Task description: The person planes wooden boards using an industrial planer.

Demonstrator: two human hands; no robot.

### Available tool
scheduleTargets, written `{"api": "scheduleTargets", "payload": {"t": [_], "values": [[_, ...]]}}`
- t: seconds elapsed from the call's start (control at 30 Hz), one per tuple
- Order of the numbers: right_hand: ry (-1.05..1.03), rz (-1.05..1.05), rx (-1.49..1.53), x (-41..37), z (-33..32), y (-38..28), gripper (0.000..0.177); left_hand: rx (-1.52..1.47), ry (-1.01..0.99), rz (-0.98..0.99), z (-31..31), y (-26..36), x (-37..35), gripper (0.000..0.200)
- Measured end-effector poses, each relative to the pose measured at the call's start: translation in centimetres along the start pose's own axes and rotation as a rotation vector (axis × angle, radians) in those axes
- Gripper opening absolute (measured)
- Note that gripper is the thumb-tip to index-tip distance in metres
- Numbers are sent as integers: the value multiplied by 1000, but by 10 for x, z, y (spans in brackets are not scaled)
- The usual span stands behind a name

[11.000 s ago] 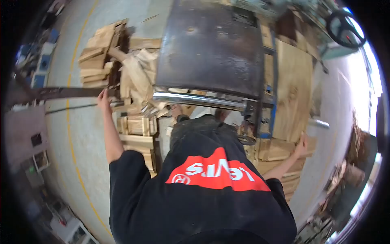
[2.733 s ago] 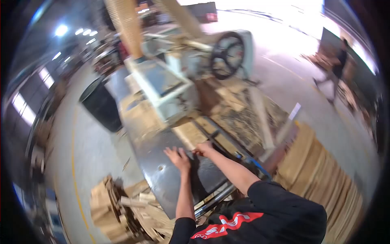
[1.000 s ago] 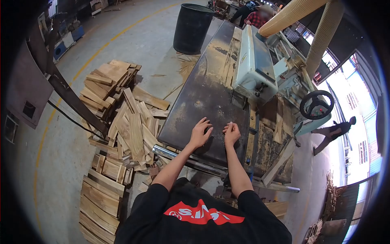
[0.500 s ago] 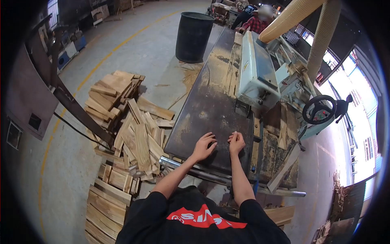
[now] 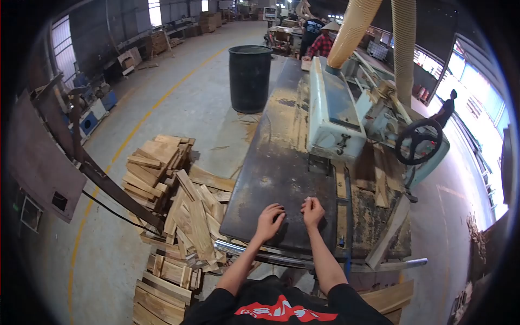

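Observation:
Both of my hands are over the near end of a dark machine table (image 5: 260, 184) dusted with sawdust. My left hand (image 5: 269, 221) has its fingers apart and slightly bent, with nothing in it. To its right, my right hand (image 5: 312, 212) is curled, its thumb close to the fingertips; whether anything small is between them cannot be made out. Beyond my hands stands the pale green machine housing (image 5: 333, 116), with a thick hose (image 5: 355, 32) rising from it.
Wood pieces (image 5: 197, 222) are piled left of the table. A black bin (image 5: 249, 81) stands beyond them. A metal bar (image 5: 260, 252) crosses the table's near edge. At right is a black handwheel (image 5: 418, 142). A person in a checked shirt (image 5: 320, 45) is at the far end.
The view has tilted up and shows more of the far hall. My hands appear lower in the picture and remain over the table's near end.

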State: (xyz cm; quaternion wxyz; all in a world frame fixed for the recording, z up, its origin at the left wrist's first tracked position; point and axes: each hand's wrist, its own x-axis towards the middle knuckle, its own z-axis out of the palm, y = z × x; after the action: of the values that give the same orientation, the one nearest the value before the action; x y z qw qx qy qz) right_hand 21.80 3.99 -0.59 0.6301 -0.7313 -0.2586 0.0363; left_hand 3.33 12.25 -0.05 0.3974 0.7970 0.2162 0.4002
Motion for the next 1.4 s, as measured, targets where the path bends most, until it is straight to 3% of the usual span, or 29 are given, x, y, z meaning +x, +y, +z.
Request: {"api": "scheduleTargets", "payload": {"t": [1.1,1.17,1.27,1.4], "values": [[37,18,18,7,-4,8,22,-61,-58,-12,-2,0,7,16],[55,13,36,3,-5,9,21,-207,-76,-46,-19,9,4,16],[32,9,0,3,-6,12,21,122,-63,114,-78,-7,-16,21],[-44,53,32,9,-4,23,18,343,243,-43,-181,-39,-80,40]]}}
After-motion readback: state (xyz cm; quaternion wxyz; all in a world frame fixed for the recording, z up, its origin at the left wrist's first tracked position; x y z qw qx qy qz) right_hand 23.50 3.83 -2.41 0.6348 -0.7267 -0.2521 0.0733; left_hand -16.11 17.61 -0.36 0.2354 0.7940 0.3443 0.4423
